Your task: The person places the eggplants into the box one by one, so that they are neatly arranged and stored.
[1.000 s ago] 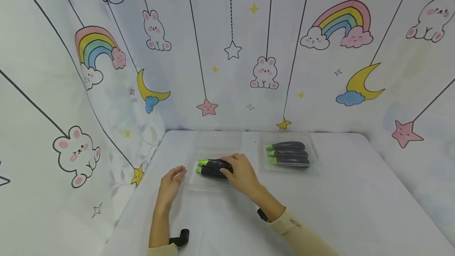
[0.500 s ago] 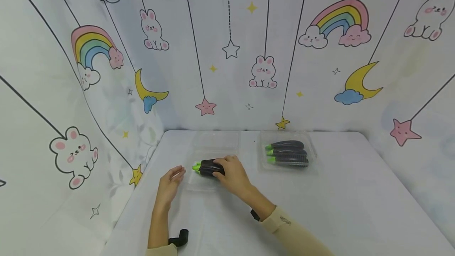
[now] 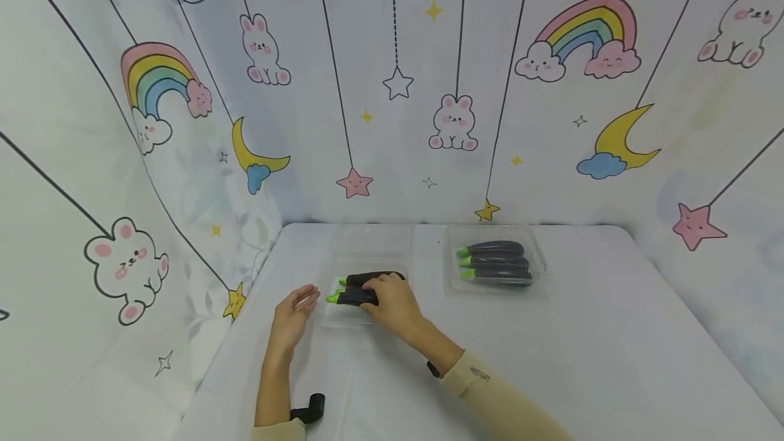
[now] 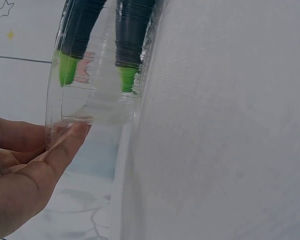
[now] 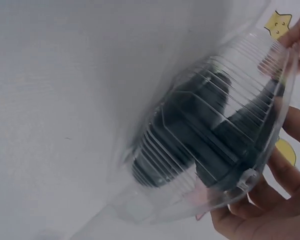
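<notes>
A clear plastic clamshell box (image 3: 343, 323) lies open on the table, with dark eggplants with green stems inside. One eggplant (image 3: 367, 279) rests toward the back of the box. My right hand (image 3: 393, 305) reaches over the box and grips a nearer eggplant (image 3: 349, 299); its far end is hidden under the fingers. Another green stem shows between these two. My left hand (image 3: 294, 315) is at the box's left edge, fingers loosely extended. In the left wrist view, the fingertips (image 4: 77, 132) meet the clear rim, and two eggplants show through the plastic.
To the right stands another clear box (image 3: 539, 278), closed, with several eggplants (image 3: 493, 260) in it. The open box's raised lid (image 3: 373, 240) stands behind it. A white table (image 3: 588, 346) meets printed cloth walls at the back and sides.
My right hand has shifted left and slightly toward me. The bunched eggplants moved left, then one separated toward the back while the hand kept hold of a nearer one. My left hand stays put.
</notes>
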The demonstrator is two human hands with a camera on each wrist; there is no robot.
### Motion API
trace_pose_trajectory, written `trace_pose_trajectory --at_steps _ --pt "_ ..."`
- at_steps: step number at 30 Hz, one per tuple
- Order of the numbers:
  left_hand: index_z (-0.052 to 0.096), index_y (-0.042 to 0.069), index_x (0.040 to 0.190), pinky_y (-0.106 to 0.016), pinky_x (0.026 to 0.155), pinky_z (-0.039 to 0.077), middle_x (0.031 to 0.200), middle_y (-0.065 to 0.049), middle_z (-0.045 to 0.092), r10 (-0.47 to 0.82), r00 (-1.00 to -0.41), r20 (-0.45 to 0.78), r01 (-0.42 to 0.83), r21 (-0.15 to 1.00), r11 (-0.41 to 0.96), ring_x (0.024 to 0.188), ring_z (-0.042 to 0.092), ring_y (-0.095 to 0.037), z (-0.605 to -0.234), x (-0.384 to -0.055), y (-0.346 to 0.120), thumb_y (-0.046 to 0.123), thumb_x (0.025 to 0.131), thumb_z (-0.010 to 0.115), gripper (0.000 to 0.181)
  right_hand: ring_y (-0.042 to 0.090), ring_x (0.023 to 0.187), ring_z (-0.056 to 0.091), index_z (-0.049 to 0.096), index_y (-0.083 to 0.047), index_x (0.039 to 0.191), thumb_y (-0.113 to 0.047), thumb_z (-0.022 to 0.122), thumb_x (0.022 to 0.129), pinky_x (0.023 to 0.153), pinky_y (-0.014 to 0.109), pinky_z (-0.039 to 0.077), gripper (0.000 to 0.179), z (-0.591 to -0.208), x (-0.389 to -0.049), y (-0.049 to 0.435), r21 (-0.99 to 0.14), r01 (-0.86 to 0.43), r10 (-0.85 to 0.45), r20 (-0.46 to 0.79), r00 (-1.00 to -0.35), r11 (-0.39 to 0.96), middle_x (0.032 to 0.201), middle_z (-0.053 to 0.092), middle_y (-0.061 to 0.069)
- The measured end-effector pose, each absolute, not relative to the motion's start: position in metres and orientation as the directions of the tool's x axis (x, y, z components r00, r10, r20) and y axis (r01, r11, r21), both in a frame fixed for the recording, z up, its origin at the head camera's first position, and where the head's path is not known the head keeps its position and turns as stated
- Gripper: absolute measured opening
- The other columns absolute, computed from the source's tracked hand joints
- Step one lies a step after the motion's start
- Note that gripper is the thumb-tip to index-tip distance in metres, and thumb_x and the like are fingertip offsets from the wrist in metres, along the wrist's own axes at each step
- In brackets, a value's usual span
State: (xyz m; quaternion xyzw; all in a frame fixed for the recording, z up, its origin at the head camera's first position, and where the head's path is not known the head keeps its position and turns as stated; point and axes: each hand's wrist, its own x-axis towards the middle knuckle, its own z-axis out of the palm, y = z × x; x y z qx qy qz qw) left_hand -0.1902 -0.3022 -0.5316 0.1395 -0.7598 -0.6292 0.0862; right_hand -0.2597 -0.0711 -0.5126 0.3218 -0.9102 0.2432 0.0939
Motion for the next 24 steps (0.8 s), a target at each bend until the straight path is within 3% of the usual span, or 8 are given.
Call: trace_pose_trajectory --at_steps 8,16,24 --pt "0.050 -0.004 0.149 -0.040 0.116 0.042 0.151 -0.023 0.053 -0.320 -0.946 -0.049 -0.111 0.978 0.177 0.141 0.053 -0.034 -0.530 -0.187 -0.301 0.002 0.107 0.051 0.042 0.029 0.113 0.070 0.078 -0.016 0.108 -0.036 0.089 0.083 0.105 0.052 0.053 0.034 -0.526 -0.262 -0.076 -0.344 -0.634 -0.558 0.302 -0.773 0.693 0.107 0.077 0.003" --pt "0.051 -0.003 0.148 -0.039 0.115 0.043 0.151 -0.022 0.054 -0.318 -0.947 -0.037 -0.099 0.978 0.182 0.140 0.053 -0.033 -0.531 -0.187 -0.303 0.002 0.107 0.051 0.041 0.025 0.109 0.066 0.082 -0.015 0.109 -0.036 0.091 0.081 0.101 0.043 0.054 0.036 -0.532 -0.265 -0.077 -0.351 -0.625 -0.541 0.314 -0.780 0.698 0.109 0.076 0.003" --pt "0.051 -0.002 0.149 -0.041 0.117 0.042 0.151 -0.021 0.055 -0.316 -0.948 -0.044 -0.104 0.979 0.176 0.140 0.054 -0.032 -0.533 -0.189 -0.303 0.003 0.107 0.052 0.043 0.025 0.107 0.065 0.082 -0.015 0.111 -0.034 0.089 0.083 0.097 0.040 0.057 0.035 -0.533 -0.265 -0.075 -0.402 -0.604 -0.525 0.299 -0.797 0.688 0.112 0.075 0.005"
